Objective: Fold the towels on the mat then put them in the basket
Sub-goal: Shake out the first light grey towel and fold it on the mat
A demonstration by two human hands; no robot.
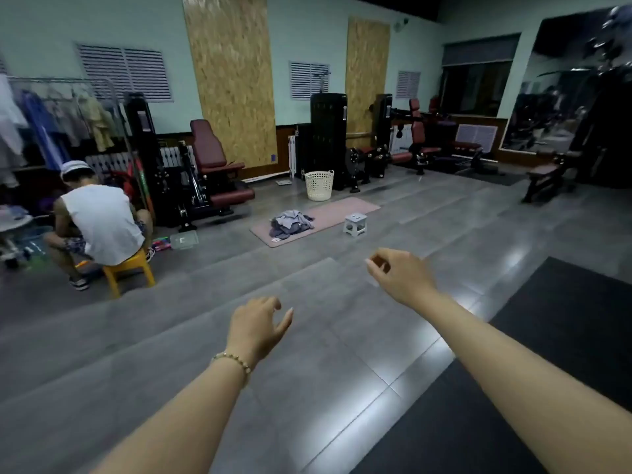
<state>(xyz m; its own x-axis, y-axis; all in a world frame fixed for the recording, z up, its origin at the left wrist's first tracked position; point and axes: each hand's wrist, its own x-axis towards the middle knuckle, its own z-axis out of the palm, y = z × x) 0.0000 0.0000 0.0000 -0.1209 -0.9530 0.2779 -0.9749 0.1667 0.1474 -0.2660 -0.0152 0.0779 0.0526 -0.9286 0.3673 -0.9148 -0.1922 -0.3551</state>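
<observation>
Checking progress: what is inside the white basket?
Of the basket, only the upper inner wall shows; the rest is hidden by its front wall. The grey towels lie heaped on the pink mat.

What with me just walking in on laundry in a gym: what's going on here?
A person faces the pink mat from some way off, arms out; the left hand and right hand hold nothing. The towels lie in an unfolded grey heap on the mat, a small stool beside it. The white basket stands just past the mat. Nothing is folded yet. Another person sits at the left, back turned.
</observation>
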